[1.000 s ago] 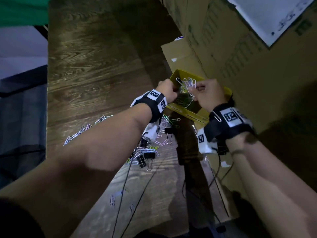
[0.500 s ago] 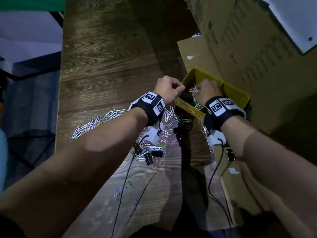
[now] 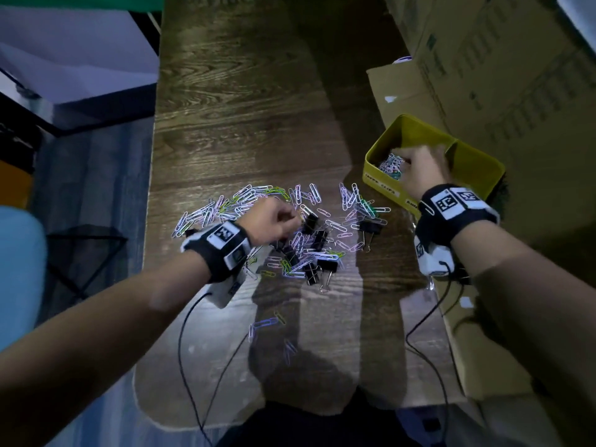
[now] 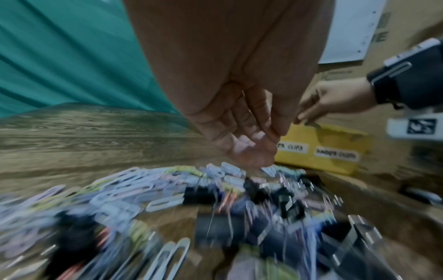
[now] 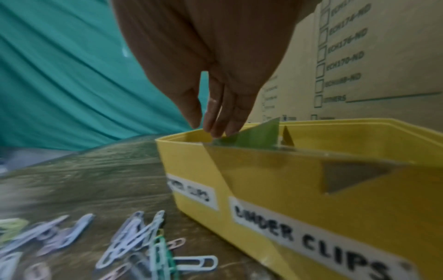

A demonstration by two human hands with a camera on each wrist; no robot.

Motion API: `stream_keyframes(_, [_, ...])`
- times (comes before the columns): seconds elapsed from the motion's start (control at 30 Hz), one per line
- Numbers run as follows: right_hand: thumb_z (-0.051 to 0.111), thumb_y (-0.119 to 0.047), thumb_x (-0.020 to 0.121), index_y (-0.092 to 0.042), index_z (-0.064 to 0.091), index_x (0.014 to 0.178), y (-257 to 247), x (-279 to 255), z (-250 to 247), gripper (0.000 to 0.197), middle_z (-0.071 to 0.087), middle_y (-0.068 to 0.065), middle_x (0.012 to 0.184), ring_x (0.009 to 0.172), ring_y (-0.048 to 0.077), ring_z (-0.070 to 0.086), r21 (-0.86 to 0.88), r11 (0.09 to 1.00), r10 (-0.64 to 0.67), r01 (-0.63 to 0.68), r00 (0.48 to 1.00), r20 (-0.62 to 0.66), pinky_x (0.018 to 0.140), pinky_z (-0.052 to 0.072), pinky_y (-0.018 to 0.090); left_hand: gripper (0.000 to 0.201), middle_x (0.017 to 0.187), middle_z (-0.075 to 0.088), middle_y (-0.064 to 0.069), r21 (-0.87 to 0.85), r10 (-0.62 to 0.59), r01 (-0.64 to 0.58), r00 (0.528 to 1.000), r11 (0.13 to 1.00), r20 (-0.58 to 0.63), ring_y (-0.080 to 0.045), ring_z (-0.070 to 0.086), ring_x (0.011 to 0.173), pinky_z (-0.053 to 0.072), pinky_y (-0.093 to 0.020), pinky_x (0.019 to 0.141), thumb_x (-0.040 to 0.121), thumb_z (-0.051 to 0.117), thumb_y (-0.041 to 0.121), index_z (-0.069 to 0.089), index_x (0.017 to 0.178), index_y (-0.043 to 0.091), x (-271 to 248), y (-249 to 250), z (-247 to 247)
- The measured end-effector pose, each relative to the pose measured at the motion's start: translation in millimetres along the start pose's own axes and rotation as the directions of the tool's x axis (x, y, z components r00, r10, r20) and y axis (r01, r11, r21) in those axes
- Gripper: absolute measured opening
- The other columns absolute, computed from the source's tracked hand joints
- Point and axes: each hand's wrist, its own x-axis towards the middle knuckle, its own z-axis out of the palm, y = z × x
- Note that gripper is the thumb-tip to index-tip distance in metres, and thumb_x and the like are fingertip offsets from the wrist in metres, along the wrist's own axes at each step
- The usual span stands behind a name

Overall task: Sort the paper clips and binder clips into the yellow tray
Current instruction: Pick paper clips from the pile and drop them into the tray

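Observation:
The yellow tray point(image 3: 477, 175) stands at the table's right side; its front carries two labels, one reading "BINDER CLIPS" point(image 5: 311, 238). Paper clips point(image 3: 391, 164) lie in its left compartment. My right hand point(image 3: 404, 161) hovers over that compartment, fingers point(image 5: 215, 121) straight and pointing down, thumb apart, nothing between them. A scattered pile of pastel paper clips point(image 3: 248, 198) and black binder clips point(image 3: 317, 240) covers the table's middle. My left hand point(image 3: 295, 219) reaches down into the pile, fingertips point(image 4: 254, 157) just above the clips and beside a binder clip point(image 3: 310, 221); I see nothing held.
Large cardboard boxes point(image 3: 490, 66) stand right behind the tray, and a flat cardboard piece point(image 3: 400, 88) lies beyond it. Two black cables point(image 3: 185, 343) trail from my wrists over the front edge. A few stray paper clips point(image 3: 263, 324) lie nearer me. A teal curtain point(image 4: 72, 56) hangs behind.
My left hand has left the tray and come back down and left onto the pile. My right hand stays over the tray, and the bunch of paper clips it held there is gone.

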Motion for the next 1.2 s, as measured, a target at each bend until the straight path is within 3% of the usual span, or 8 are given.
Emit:
stream_keyframes(0.23, [0.060,-0.026,0.089,-0.019,0.064,0.113,-33,-95,50,0.026,0.060,0.005,0.112,0.100,0.016,0.055,0.086,0.920,-0.386,0.382,0.922,0.029,0.091,0.043,0.031,0.027,0.103,0.066,-0.007,0.217,0.142,-0.209,0.947,0.954,0.288,-0.023,0.063,0.093,0.051,-0.032,0.082,0.083,0.051,0.020,0.064,0.107,0.020,-102,-72,50])
stream_keyframes(0.33, [0.060,-0.034,0.087,-0.022,0.063,0.114,-35,-145,97,0.030,0.060,0.003,0.111,0.104,0.023,0.057,0.079,0.832,-0.543,0.549,0.778,0.316,0.090,0.047,0.041,0.049,0.121,0.056,-0.006,0.323,0.272,-0.390,0.895,0.863,0.355,-0.025,0.057,0.107,0.052,-0.036,0.086,0.077,0.057,0.024,0.044,0.124,0.030,-135,-100,76])
stream_keyframes(0.43, [0.068,-0.026,0.082,-0.017,0.041,0.139,-33,-187,139,0.064,0.041,0.004,0.142,0.132,0.024,0.036,0.045,0.772,-0.535,0.634,0.610,0.585,0.109,0.030,0.037,0.050,0.129,0.055,0.000,0.471,0.369,-0.492,0.868,0.732,0.333,-0.019,0.055,0.111,0.051,-0.032,0.083,0.081,0.042,0.033,0.045,0.129,0.024,-157,-108,94])
stream_keyframes(0.5, [0.067,-0.031,0.081,-0.020,0.023,0.147,-33,-206,159,0.080,0.024,0.000,0.153,0.140,0.024,0.021,-0.043,0.722,-0.516,0.691,0.579,0.631,0.110,0.026,0.046,0.047,0.128,0.055,0.003,0.517,0.403,-0.497,0.868,0.697,0.291,-0.015,0.048,0.113,0.049,-0.029,0.084,0.085,0.036,0.036,0.046,0.129,0.022,-166,-104,102])
stream_keyframes(0.77, [0.062,-0.053,0.080,-0.017,0.020,0.147,-43,-223,178,0.088,0.022,-0.002,0.151,0.136,0.022,0.020,-0.122,0.702,-0.510,0.702,0.615,0.601,0.110,0.022,0.040,0.040,0.114,0.062,-0.003,0.485,0.436,-0.534,0.845,0.692,0.308,-0.017,0.045,0.102,0.047,-0.028,0.085,0.081,0.047,0.029,0.060,0.113,0.010,-169,-108,108])
stream_keyframes(0.97, [0.062,-0.033,0.085,-0.009,0.051,0.131,-40,-232,181,0.052,0.044,0.004,0.136,0.121,0.025,0.041,-0.039,0.733,-0.542,0.679,0.617,0.571,0.104,0.036,0.036,0.024,0.082,0.064,0.002,0.556,0.477,-0.531,0.841,0.640,0.255,-0.013,0.041,0.083,0.038,-0.021,0.077,0.077,0.043,0.020,0.067,0.078,0.016,-168,-111,112])
stream_keyframes(1.1, [0.064,-0.016,0.086,-0.008,0.065,0.109,-36,-237,188,0.025,0.058,0.009,0.118,0.106,0.027,0.054,-0.006,0.809,-0.510,0.588,0.708,0.489,0.088,0.049,0.038,0.024,0.077,0.064,0.004,0.590,0.445,-0.504,0.858,0.631,0.257,-0.012,0.057,0.071,0.036,-0.022,0.075,0.072,0.044,0.018,0.067,0.076,0.018,-167,-100,113])
stream_keyframes(1.2, [0.057,-0.009,0.088,-0.007,0.064,0.104,-37,-241,197,0.018,0.061,0.010,0.109,0.099,0.028,0.058,-0.007,0.862,-0.442,0.506,0.759,0.479,0.081,0.047,0.032,0.026,0.087,0.064,-0.005,0.534,0.345,-0.380,0.923,0.755,0.169,-0.022,0.061,0.077,0.046,-0.025,0.076,0.069,0.065,0.010,0.064,0.095,0.011,-162,-100,119])
